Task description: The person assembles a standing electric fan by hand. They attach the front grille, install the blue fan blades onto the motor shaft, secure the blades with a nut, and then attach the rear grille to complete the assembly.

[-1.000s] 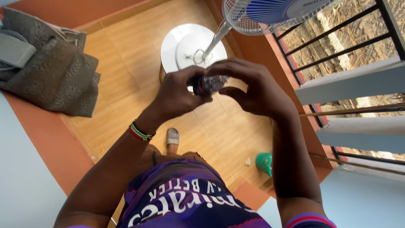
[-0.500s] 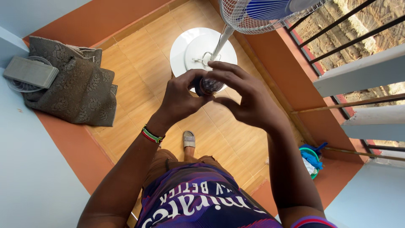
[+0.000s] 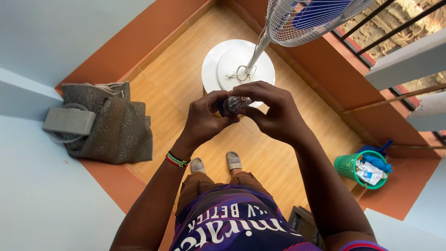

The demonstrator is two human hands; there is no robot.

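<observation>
Both hands meet around a small dark bottle [image 3: 233,105] held at chest height above the tiled floor [image 3: 167,83]. The left hand [image 3: 204,122] clamps its lower part, while the right hand [image 3: 272,111] curls fingers [image 3: 251,88] over its top. Since a moment ago, the grip stays unchanged; a green basket [image 3: 350,166] now shows fully, and the grey cloth [image 3: 116,125] sits lower.

The tan tiled floor [image 3: 162,79] lay under my 2 sandals [image 3: 216,163]. On it stood the fan's round white base [image 3: 232,62], a green basket [image 3: 353,167] by the wall, and a grey patterned cloth [image 3: 116,125] in the corner.
</observation>
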